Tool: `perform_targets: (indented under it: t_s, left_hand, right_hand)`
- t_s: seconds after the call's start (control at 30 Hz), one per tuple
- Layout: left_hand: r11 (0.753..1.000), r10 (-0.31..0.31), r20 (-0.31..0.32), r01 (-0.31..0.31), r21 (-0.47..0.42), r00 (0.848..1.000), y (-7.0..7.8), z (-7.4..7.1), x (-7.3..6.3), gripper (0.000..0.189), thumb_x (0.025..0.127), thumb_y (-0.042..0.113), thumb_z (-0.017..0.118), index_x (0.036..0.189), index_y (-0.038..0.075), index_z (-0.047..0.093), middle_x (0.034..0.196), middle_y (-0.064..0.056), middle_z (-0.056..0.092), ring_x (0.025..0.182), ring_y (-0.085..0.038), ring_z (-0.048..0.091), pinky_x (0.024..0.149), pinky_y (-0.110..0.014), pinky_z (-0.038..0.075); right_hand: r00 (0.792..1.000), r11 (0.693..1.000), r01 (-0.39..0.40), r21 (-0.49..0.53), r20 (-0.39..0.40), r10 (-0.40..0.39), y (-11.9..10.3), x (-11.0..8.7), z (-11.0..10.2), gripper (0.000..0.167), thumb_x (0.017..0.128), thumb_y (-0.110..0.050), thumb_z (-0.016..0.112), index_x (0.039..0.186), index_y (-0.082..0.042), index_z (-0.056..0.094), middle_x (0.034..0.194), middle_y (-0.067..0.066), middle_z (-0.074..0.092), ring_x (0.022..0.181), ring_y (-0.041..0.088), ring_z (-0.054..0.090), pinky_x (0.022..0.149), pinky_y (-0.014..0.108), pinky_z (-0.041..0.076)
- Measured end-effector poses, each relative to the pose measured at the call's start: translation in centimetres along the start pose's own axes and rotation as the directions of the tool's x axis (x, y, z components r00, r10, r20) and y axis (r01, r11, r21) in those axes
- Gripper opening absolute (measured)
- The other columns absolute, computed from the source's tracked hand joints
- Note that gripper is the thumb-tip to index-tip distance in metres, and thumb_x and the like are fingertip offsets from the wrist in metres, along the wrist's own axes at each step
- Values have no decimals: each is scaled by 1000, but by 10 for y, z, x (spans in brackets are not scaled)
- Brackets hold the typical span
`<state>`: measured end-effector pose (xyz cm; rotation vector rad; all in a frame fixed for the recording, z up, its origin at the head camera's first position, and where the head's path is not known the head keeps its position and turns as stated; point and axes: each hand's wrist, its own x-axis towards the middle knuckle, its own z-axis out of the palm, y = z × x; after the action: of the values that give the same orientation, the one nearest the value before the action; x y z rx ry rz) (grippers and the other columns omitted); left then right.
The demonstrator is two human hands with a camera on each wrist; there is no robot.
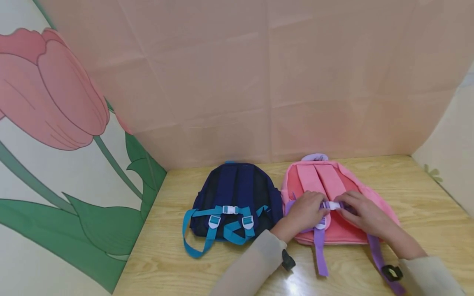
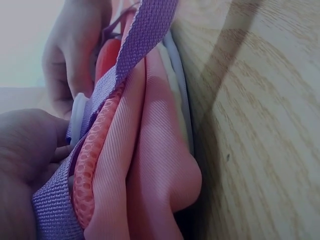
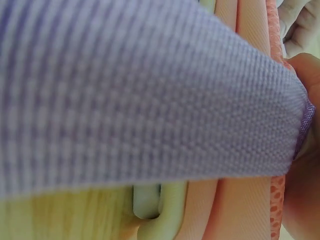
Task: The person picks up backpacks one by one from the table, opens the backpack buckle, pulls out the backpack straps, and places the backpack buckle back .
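A pink backpack (image 1: 344, 228) lies with its strap side up on the wooden table. Across its middle runs a purple chest strap with a white plastic buckle (image 1: 332, 205). My left hand (image 1: 309, 207) pinches the strap at the buckle's left end. From the other side, the thumb and fingers of my right hand (image 1: 364, 211) grip the buckle's right end. Purple webbing (image 2: 142, 37) passes close in front of the left wrist camera. In the right wrist view a purple strap (image 3: 150, 100) covers much of the backpack and part of the right hand.
Left of the pink backpack lies a navy backpack (image 1: 237, 185) with turquoise straps, its white buckle (image 1: 230, 210) fastened. Loose purple strap ends (image 1: 320, 255) hang toward the table's front. A pinkish-brown sheet (image 1: 266, 82) stands behind, and a tulip-painted wall (image 1: 55, 94) rises at left.
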<state>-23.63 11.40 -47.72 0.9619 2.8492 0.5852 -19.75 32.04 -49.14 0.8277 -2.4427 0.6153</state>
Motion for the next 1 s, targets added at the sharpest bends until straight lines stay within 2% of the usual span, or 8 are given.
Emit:
perform_targets:
  t_s: [0.2, 0.33, 0.57, 1.0]
  left_hand:
    - [999, 18, -17, -18, 30, 1000, -1, 3, 1, 22, 97, 38, 68, 115, 28, 61, 98, 19, 58, 90, 1, 47, 77, -13, 39]
    - [998, 30, -23, -29, 56, 999, -2, 5, 2, 22, 98, 38, 67, 116, 29, 61, 99, 19, 58, 90, 1, 47, 77, -12, 39]
    - [997, 43, -28, -41, 69, 999, -3, 6, 2, 21, 98, 38, 67, 115, 28, 61, 99, 19, 58, 90, 1, 48, 77, -12, 39]
    - [999, 29, -13, -28, 46, 1000, -3, 3, -1, 23, 96, 37, 69, 116, 29, 60, 97, 19, 55, 89, 1, 46, 77, -12, 39]
  right_hand:
    - [1000, 1000, -10, 7, 7, 10, -1, 0, 1, 43, 68, 3, 87, 106, -8, 70, 98, -3, 61, 83, 8, 51, 74, 11, 41]
    - [1000, 1000, -15, 12, 10, 15, -1, 0, 1, 42, 68, 3, 87, 106, -8, 70, 99, -2, 62, 84, 8, 52, 76, 10, 41]
    - [1000, 999, 11, 31, 2, -11, 2, 2, 2, 42, 67, 3, 86, 104, -9, 70, 97, -5, 61, 83, 7, 51, 75, 11, 41]
    - [999, 998, -35, 47, 7, 35, 4, -3, 2, 41, 68, 5, 85, 102, -11, 69, 95, -6, 59, 81, 5, 48, 70, 12, 40]
